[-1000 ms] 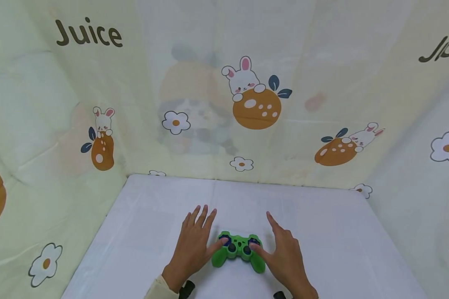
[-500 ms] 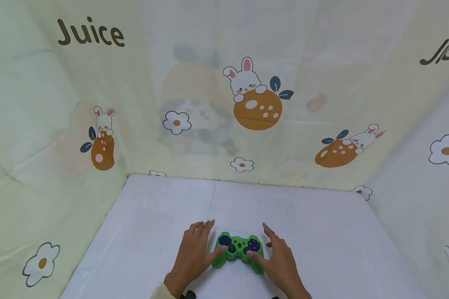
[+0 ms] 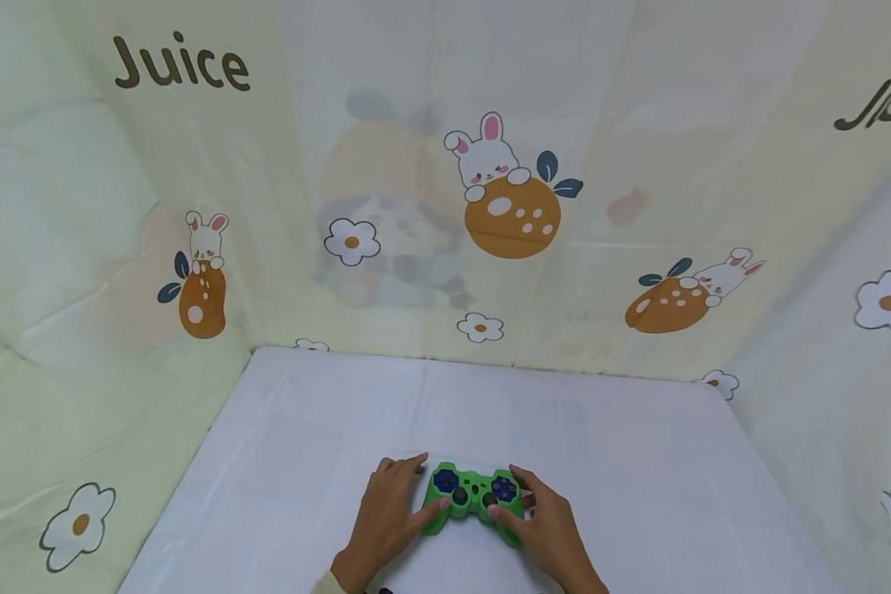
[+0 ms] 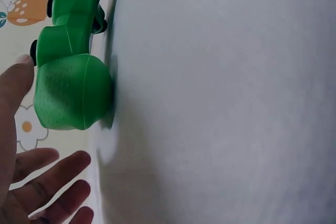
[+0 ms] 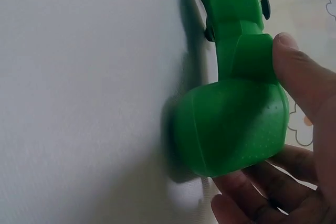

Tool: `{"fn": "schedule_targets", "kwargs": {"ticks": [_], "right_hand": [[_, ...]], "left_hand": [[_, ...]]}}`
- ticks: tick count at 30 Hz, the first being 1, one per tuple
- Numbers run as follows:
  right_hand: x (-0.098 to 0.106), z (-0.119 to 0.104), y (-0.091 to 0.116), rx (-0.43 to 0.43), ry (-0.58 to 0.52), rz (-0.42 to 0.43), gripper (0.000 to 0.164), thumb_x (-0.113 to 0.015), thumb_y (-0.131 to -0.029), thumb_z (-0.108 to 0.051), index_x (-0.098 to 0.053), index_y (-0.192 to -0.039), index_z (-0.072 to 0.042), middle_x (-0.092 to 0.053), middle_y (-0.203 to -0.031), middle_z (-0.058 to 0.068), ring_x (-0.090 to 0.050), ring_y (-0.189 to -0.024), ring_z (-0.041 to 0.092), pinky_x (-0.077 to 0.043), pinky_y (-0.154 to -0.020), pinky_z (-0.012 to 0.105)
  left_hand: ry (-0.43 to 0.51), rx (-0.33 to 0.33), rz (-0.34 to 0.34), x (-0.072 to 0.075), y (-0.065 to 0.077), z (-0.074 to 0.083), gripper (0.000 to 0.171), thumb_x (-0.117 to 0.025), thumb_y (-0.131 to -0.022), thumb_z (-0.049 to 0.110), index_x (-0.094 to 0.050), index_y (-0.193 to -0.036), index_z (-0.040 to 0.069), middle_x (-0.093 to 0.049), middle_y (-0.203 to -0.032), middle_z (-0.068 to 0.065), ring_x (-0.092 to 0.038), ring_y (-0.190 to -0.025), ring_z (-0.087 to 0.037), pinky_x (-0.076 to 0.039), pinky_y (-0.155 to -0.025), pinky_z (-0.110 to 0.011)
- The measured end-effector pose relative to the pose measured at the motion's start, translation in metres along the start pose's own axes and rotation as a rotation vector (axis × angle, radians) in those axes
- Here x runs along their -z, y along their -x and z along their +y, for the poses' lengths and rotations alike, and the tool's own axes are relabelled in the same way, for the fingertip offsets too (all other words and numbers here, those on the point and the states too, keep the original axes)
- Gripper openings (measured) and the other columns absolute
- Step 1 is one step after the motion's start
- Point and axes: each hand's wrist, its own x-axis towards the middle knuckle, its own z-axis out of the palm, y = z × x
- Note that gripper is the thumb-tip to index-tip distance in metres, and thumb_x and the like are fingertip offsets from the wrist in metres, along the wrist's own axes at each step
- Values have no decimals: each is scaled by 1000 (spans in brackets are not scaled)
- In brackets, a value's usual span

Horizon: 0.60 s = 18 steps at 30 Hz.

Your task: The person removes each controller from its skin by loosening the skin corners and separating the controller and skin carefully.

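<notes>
Observing the green controller (image 3: 471,478) on the worktop (image 3: 601,437), between your hands, handles pointing toward you; your left hand (image 3: 388,510) has its fingers spread and apart from the left handle, thumb tip just beside the left stick (image 3: 459,496), contact with the face unclear, nothing gripped; your right hand (image 3: 553,524) is partly closed, holding the right handle, fingers curled behind it and thumb on the face by the right stick (image 3: 489,500); a curtain (image 3: 282,272) printed with rabbits and flowers hangs beyond the worktop
</notes>
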Motion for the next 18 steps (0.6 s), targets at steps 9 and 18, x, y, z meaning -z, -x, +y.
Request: {"fn": "schedule_targets", "kwargs": {"ticks": [9,18], "right_hand": [[2,5,-4,-26,-29,-20,82,-95,-76,-43,-63,-147,-15,-71,-102,1,-59,-90,13,-48,-75,28],[3,7,-2,2,-123,-39,74,-95,-78,-29,-65,-144,-12,-69,-96,1,-57,-85,14,-48,-71,23]], "left_hand": [[139,51,-53,-2,0,1,56,-83,-90,49,-73,-130,11,-75,-98,6,-48,-86,-5,-46,-77,-25],[187,78,-73,-5,1,1,52,-84,-90,48,-74,-126,12,-71,-94,9,-48,-83,-4,-43,-71,-22]]}}
